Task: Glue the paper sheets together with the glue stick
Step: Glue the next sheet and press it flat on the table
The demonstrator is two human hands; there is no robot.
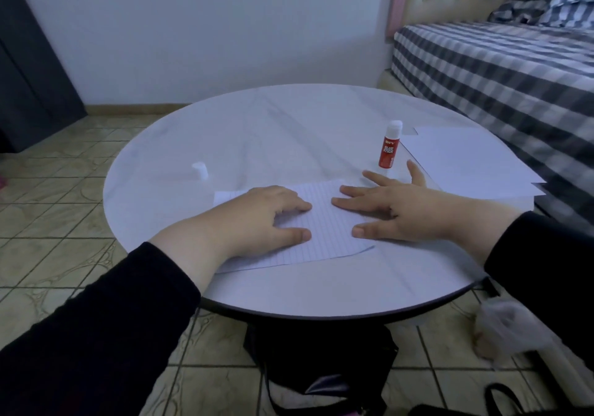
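Note:
A lined paper sheet lies flat near the front of the round white table. My left hand rests palm down on its left part, fingers slightly curled, thumb on the paper. My right hand presses flat on its right part with fingers spread. Neither hand holds anything. A red glue stick stands upright just beyond my right hand, uncapped with white glue showing. Its white cap stands apart at the table's left. More white sheets lie stacked at the right edge.
A bed with a checked cover stands close to the table on the right. A dark bag sits on the tiled floor under the table's front edge. A dark door is at the far left.

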